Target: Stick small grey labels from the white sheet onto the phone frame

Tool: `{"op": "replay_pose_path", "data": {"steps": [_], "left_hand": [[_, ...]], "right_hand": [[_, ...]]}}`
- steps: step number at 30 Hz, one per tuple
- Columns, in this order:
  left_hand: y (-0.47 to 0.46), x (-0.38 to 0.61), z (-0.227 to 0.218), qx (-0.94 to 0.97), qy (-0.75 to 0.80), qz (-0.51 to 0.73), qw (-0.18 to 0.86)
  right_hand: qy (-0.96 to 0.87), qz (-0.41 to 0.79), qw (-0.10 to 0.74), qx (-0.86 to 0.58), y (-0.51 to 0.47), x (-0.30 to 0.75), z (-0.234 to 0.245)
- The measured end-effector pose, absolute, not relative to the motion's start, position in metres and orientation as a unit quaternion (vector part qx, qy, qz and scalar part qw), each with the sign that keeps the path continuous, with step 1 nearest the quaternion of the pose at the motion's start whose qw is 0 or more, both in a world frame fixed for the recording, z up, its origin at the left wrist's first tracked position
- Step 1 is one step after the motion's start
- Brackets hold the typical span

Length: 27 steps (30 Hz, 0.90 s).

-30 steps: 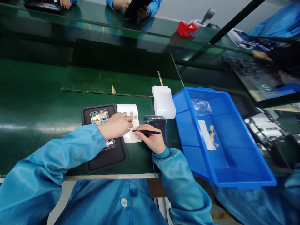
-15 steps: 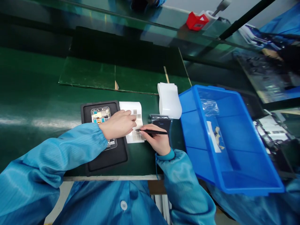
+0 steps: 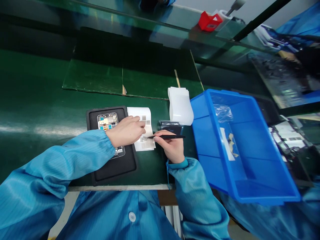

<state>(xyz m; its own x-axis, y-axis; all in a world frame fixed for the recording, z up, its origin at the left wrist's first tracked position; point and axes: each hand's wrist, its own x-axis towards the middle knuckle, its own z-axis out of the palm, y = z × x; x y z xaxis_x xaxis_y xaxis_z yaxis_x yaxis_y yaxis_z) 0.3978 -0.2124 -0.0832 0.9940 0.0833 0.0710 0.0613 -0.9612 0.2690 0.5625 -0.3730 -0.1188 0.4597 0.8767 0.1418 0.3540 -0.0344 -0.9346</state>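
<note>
My left hand [image 3: 126, 131] lies across a black tray [image 3: 113, 168] and presses its fingertips flat on a white sticker sheet [image 3: 143, 128] carrying small grey squares. An opened phone [image 3: 108, 122] with its boards showing sits in that tray, partly under my wrist. My right hand [image 3: 171, 146] pinches black tweezers [image 3: 166, 137], whose tips point left and meet the sheet just by my left fingertips. Whether a grey square is caught in the tips is too small to tell.
A blue bin [image 3: 243, 146] with a plastic bag and a paper strip stands at the right, overhanging the green table [image 3: 37, 100] edge. A white curled stack [image 3: 180, 106] and a dark packet [image 3: 171, 126] lie behind my right hand. A red holder [image 3: 209, 21] sits far back.
The tweezers have lifted a little and shifted right along the sheet, with my right hand turning upward. My left hand stays pressed on the sheet.
</note>
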Motion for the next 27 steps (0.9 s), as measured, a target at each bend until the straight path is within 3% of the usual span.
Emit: {"op": "replay_pose_path", "data": {"steps": [9,27], "left_hand": [[-0.2106,0.4011,-0.0810,0.954,0.037,0.077,0.288],[-0.2096,0.4011,-0.0851,0.935,0.055,0.117,0.331]], "right_hand": [[-0.430,0.262,0.563,-0.656,-0.3735,0.5617,-0.1183],[-0.447,0.252,0.562,-0.649,-0.3724,0.5593,-0.1172]]}}
